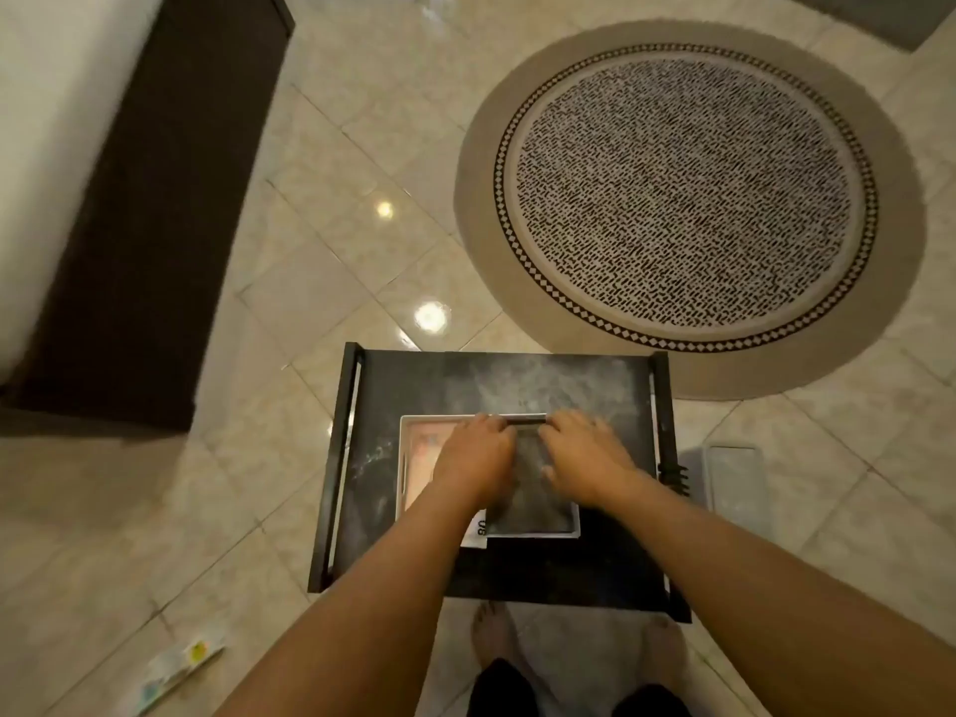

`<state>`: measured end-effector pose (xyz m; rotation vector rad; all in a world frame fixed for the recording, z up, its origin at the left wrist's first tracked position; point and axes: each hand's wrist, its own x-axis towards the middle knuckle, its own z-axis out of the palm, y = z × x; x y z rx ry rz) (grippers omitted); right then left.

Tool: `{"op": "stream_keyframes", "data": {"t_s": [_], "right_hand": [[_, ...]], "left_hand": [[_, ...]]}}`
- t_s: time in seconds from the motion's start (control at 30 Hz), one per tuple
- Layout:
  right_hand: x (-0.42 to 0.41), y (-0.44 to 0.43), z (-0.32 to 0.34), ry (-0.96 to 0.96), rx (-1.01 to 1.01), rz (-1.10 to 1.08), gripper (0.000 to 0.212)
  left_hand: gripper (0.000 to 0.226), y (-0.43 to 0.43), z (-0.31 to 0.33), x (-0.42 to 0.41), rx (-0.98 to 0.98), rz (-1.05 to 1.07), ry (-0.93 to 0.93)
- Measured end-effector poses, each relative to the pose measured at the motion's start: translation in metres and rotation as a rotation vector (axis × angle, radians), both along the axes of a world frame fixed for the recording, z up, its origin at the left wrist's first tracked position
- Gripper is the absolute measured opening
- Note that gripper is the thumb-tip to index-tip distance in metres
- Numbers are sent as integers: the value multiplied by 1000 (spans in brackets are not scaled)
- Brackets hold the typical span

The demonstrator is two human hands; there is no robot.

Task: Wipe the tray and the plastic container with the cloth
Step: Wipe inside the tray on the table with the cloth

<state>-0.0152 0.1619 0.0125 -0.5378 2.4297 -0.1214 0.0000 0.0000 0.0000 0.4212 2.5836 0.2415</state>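
A dark marbled tray (517,377) with raised black side rails stands low over the tiled floor in front of me. On it sits a clear rectangular plastic container (538,525) with a white label at its near left corner. My left hand (473,458) and my right hand (587,455) reach over the container side by side. The fingers of both curl over its far rim. Something pinkish shows inside the container at its left end. I see no cloth in this view.
A clear lid (734,478) lies on the floor right of the tray, beside a small black comb-like piece (672,476). A round patterned rug (688,194) lies beyond. A dark cabinet (155,209) stands at left. A tube (176,670) lies at lower left. My bare feet (496,633) are under the tray's near edge.
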Motion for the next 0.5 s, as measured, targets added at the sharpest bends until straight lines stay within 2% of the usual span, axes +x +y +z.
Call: {"op": "stream_keyframes", "data": {"t_s": [0.2, 0.3, 0.4, 0.5], "right_hand": [[5, -9, -34, 238, 78, 64, 32], [15, -10, -40, 287, 102, 28, 34], [22, -8, -53, 360, 19, 71, 29], [20, -10, -63, 352, -42, 29, 37]], "left_hand": [[44, 9, -38, 0, -45, -64, 114], [47, 9, -50, 2, -76, -49, 146], [43, 11, -58, 6, -86, -16, 172], [38, 11, -63, 8, -79, 4, 218]]}}
